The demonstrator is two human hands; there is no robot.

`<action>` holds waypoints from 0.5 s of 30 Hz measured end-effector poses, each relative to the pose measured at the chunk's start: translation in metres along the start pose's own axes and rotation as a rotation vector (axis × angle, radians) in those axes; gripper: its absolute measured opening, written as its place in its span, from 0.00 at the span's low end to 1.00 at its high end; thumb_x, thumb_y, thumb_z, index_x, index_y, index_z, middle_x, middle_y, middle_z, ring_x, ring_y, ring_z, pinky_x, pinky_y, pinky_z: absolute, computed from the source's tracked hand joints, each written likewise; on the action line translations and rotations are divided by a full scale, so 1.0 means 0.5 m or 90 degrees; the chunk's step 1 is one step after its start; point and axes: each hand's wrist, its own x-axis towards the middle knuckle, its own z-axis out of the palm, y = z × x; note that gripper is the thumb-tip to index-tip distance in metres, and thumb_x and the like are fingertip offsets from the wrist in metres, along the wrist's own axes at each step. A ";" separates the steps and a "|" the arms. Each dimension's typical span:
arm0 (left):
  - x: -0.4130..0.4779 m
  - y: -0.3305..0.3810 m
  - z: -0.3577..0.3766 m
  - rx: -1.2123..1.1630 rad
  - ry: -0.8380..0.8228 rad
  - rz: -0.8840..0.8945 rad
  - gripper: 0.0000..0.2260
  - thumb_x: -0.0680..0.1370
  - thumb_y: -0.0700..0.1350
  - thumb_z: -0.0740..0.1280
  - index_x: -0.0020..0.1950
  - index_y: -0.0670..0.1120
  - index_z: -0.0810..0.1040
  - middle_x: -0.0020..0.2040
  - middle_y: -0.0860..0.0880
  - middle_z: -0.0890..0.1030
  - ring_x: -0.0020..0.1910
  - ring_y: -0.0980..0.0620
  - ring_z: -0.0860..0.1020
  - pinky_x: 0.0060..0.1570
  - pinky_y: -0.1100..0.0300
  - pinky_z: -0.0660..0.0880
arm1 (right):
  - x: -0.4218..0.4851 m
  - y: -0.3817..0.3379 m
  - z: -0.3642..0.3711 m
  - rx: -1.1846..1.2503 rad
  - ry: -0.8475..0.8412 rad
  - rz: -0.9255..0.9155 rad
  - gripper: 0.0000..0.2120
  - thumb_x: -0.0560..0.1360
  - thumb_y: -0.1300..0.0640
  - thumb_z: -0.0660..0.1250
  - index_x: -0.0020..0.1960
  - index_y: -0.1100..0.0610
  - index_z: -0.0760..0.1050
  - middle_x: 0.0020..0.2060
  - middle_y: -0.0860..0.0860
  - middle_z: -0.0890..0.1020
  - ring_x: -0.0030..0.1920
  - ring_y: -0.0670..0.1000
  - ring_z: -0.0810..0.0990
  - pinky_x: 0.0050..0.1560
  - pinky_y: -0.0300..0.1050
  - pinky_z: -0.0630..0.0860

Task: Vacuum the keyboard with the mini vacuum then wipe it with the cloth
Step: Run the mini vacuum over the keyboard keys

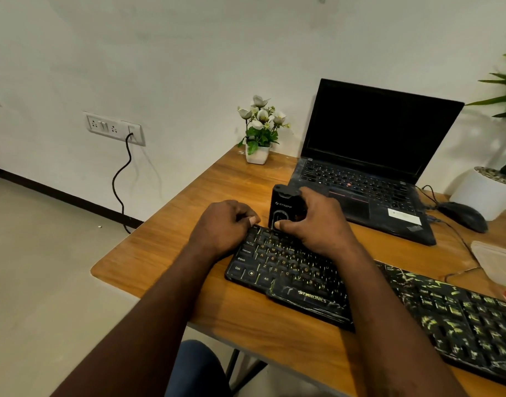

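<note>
The vacuuming step is in hand, judging by how things lie: the right hand [312, 222] is wrapped around the mini vacuum [284, 209], a squat black plastic block with rounded corners and a pale logo on its face, held upright with its lower end at the far left corner of the Zebronics keyboard [297, 279]. The thumb lies across the vacuum's front near an oval button or window (which of the two is too small to tell). The left hand [226, 224] is curled into a loose fist holding nothing, its knuckles resting at the keyboard's far left edge as if to steady it. The keyboard itself is a long, flat black slab with yellow-green legends, matte and scuffed, lying diagonally on the wooden desk [165, 253], whose top is smooth with a warm grain. Beyond the keyboard stands an open black laptop [372, 167] with a dark screen. To the keyboard's right, at the frame's edge, lies something pale and soft-looking that may be the cloth [495, 259], untouched. The next move likely calls for drawing the nozzle slowly along each key row, keeping it close without snagging keycaps.
</note>
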 end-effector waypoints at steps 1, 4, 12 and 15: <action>-0.001 -0.002 -0.002 -0.008 0.001 -0.005 0.06 0.80 0.46 0.70 0.49 0.55 0.87 0.46 0.58 0.84 0.46 0.59 0.81 0.47 0.57 0.79 | 0.008 -0.010 0.010 -0.001 0.001 -0.009 0.27 0.69 0.53 0.81 0.65 0.50 0.76 0.54 0.45 0.82 0.53 0.46 0.81 0.49 0.37 0.77; -0.001 -0.005 -0.006 0.001 0.006 -0.005 0.09 0.79 0.42 0.68 0.50 0.55 0.85 0.42 0.56 0.84 0.41 0.59 0.80 0.40 0.59 0.76 | 0.028 -0.037 0.036 0.002 0.001 -0.033 0.26 0.69 0.53 0.81 0.64 0.50 0.76 0.54 0.46 0.83 0.51 0.45 0.82 0.47 0.36 0.77; -0.003 -0.009 -0.008 -0.030 0.022 -0.008 0.15 0.77 0.43 0.69 0.61 0.58 0.80 0.37 0.57 0.82 0.40 0.60 0.80 0.45 0.54 0.80 | 0.032 -0.022 0.012 -0.027 -0.011 -0.024 0.31 0.69 0.53 0.82 0.69 0.50 0.75 0.56 0.47 0.83 0.50 0.44 0.81 0.47 0.34 0.75; -0.001 -0.009 -0.008 -0.023 0.004 0.001 0.10 0.78 0.47 0.70 0.58 0.58 0.81 0.37 0.56 0.83 0.40 0.59 0.81 0.45 0.54 0.80 | 0.023 -0.005 -0.008 -0.044 0.006 -0.021 0.31 0.68 0.53 0.82 0.68 0.49 0.75 0.57 0.47 0.83 0.54 0.46 0.81 0.49 0.35 0.74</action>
